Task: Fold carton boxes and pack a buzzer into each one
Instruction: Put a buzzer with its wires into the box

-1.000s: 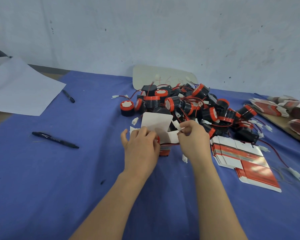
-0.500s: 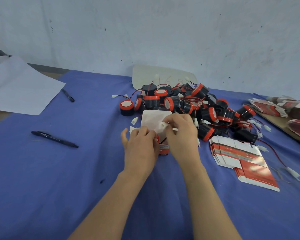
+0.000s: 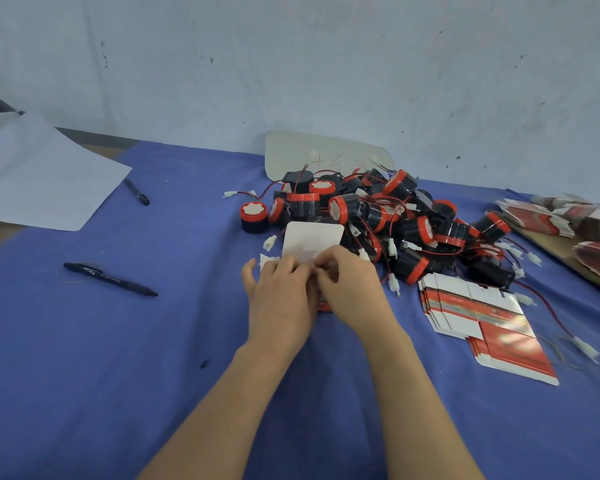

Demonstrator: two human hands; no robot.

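Our right hand (image 3: 352,289) has come leftward and now meets our left hand (image 3: 279,296); both pinch the carton box (image 3: 310,242) with curled fingers. It stands on the desk (image 3: 84,375), nearer the far edge, just beside the buzzer pile (image 3: 378,213).

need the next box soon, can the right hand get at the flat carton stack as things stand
Likely yes: the flat carton stack lies bare-topped beside the right hand; its fingers must first release the carton being folded.

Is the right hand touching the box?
Touching. The head view shows the right hand pinching the lower edge of the box flap, with no gap.
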